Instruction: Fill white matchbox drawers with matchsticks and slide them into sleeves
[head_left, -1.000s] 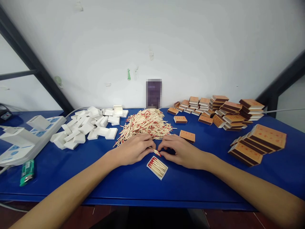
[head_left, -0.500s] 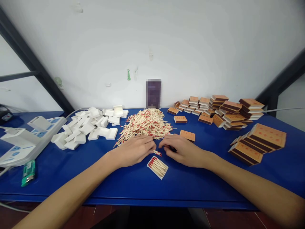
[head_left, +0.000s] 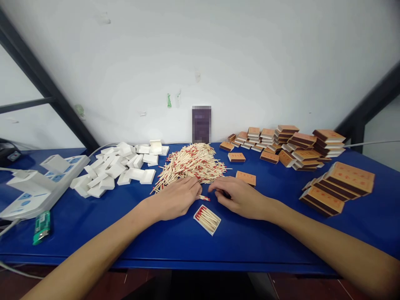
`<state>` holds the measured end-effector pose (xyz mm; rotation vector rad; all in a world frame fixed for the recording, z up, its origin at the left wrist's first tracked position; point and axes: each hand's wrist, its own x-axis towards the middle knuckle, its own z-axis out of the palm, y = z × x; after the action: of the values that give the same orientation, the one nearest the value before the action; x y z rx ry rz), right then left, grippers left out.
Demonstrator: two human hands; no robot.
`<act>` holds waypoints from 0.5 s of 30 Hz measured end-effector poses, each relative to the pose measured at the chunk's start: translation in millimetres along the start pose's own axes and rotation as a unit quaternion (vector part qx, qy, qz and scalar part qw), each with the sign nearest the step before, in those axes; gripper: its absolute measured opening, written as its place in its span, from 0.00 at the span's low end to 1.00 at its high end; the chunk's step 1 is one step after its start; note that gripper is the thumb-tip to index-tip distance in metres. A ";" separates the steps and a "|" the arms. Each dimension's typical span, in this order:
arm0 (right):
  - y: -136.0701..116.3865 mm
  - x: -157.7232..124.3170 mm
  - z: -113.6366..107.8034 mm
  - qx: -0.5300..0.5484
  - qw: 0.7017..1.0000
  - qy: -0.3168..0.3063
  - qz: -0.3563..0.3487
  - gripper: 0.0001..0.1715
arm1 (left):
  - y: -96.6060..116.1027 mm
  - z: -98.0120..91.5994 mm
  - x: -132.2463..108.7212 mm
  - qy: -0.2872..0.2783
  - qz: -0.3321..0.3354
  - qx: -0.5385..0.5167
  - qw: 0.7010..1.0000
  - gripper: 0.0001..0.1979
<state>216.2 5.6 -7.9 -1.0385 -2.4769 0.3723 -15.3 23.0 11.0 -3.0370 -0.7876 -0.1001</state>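
My left hand [head_left: 176,199] lies knuckles up at the near edge of a heap of red-tipped matches [head_left: 192,163], its fingers closed on a small bundle of matches [head_left: 203,197] whose red tips stick out to the right. My right hand [head_left: 239,196] rests just right of that bundle, fingers curled, fingertips near the match tips; whether it grips anything is hidden. A white inner tray [head_left: 207,219] partly filled with matches lies on the blue table [head_left: 175,237] just in front of both hands.
Empty white trays [head_left: 115,170] are heaped at the left. Orange matchbox sleeves [head_left: 300,146] are stacked at the back right, more [head_left: 339,187] at the right, one loose sleeve [head_left: 246,178] by my right hand. A power strip [head_left: 37,185] and green lighter [head_left: 41,227] lie far left.
Both hands have shifted slightly away from me toward the match heap, and the bundle's tips now lie flatter. The tray has not moved.
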 end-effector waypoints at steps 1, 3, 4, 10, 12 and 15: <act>0.3 -0.2 0.4 0.000 1.000 0.005 0.008 0.12 | -0.4 -0.7 0.0 0.004 -0.004 -0.014 1.000 0.08; -0.1 -0.2 1.3 0.009 1.000 0.022 0.019 0.10 | -0.5 -3.6 0.2 0.024 -0.014 -0.062 0.998 0.08; -1.0 0.0 1.8 0.020 0.999 0.035 0.022 0.08 | 0.0 -5.5 0.4 0.040 -0.018 -0.094 0.995 0.08; -12.1 4.6 5.6 0.245 0.955 0.154 0.067 0.11 | 8.0 -10.2 3.3 0.153 -0.039 -0.260 0.952 0.08; -14.1 6.3 7.6 0.326 0.927 0.171 0.076 0.13 | 11.3 -9.0 5.2 0.168 -0.046 -0.292 0.941 0.08; -14.2 7.4 10.5 0.399 0.897 0.173 0.083 0.12 | 14.3 -7.1 8.1 0.179 -0.052 -0.329 0.926 0.09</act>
<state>197.8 0.4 -9.3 -0.8459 -1.6538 1.0461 -1.7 14.3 18.7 -3.3726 -1.0462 -1.0953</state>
